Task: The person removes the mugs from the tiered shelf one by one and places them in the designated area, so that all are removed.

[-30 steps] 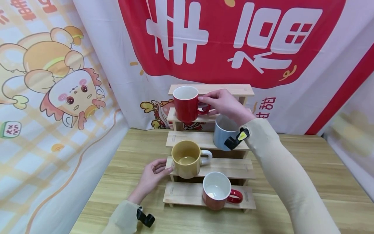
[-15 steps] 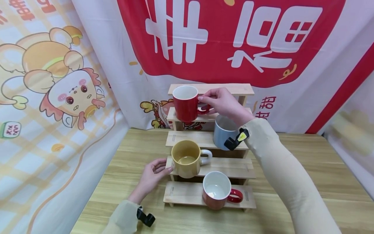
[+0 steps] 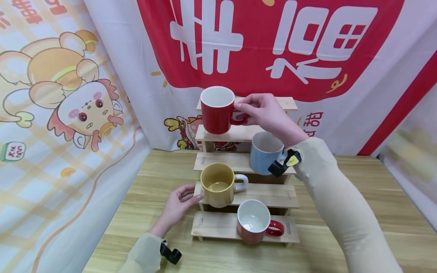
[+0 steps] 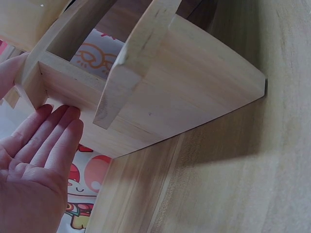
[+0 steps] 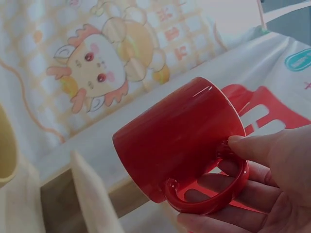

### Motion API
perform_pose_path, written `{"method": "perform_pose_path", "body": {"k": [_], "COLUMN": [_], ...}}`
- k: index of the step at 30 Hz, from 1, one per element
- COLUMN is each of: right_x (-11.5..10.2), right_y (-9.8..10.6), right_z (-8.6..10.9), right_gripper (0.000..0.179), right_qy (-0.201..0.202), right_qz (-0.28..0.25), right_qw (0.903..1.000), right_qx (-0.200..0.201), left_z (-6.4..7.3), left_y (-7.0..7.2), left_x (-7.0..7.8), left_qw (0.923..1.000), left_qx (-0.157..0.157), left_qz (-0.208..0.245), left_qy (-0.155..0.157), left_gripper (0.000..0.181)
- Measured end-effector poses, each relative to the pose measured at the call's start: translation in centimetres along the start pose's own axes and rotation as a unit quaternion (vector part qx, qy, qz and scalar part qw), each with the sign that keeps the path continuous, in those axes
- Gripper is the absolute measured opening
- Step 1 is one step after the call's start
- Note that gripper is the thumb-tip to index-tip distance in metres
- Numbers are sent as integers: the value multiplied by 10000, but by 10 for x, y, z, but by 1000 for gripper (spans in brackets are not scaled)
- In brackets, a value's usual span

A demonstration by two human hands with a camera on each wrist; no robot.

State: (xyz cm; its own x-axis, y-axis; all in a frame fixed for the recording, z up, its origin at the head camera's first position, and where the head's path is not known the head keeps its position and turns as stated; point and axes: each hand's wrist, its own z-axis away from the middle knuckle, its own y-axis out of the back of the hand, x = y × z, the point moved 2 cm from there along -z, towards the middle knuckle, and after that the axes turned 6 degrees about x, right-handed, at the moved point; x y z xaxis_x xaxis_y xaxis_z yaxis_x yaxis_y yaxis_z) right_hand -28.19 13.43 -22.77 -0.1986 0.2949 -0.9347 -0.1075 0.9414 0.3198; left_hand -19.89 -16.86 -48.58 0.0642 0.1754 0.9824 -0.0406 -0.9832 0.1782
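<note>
My right hand (image 3: 266, 112) pinches the handle of a red mug (image 3: 216, 115) with a white inside, held upright over the upper steps of a wooden tiered rack (image 3: 213, 223). In the right wrist view, the thumb presses near the handle's top and fingers pass through its loop. My left hand (image 3: 177, 204) holds the left end of a lower step, thumb above and fingertips against the wood below, as the left wrist view shows. Beside that thumb stands a yellow mug (image 3: 217, 193) with a white handle. A blue mug (image 3: 264, 157) sits on the step behind, under my right wrist.
Another red mug (image 3: 250, 227), white inside, stands on the lowest step with its handle to the right. The rack rests on a wood-grain table (image 3: 150, 170). Printed cloth (image 3: 164, 125) hangs behind the rack and along the left side.
The red mug in my right hand has risen off the upper step, mostly in the last half second. My right forearm shifted slightly right. My left hand stays in place.
</note>
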Motion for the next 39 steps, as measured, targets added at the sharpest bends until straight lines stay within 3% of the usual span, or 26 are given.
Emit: {"method": "perform_pose_path", "body": {"k": [9,16,27,31,39], "right_x": [-24,-27,2,16,47], "right_y": [39,77,144,167,200], "right_z": [23,44,71,86,114], "right_gripper": [46,58,64,66,59], "right_qy": [-14,-16,-533,-751,-737], "right_qz": [-169,169,836,1058,1313], "right_qw": [9993,9968,9840,9755,9547], "right_qx": [331,779,1478,1777,2566], "left_z": [0,0,-2,-2,-2], "left_y": [1,0,0,1,1], "left_x": [-1,-2,-2,-2,-3], "left_qw": [9999,9999,9997,9997,9998], "left_qx": [-3,6,-31,-24,-34], "left_qz": [67,75,123,126,79], "left_qy": [130,151,197,214,182], "left_gripper": [50,52,52,51,52]}}
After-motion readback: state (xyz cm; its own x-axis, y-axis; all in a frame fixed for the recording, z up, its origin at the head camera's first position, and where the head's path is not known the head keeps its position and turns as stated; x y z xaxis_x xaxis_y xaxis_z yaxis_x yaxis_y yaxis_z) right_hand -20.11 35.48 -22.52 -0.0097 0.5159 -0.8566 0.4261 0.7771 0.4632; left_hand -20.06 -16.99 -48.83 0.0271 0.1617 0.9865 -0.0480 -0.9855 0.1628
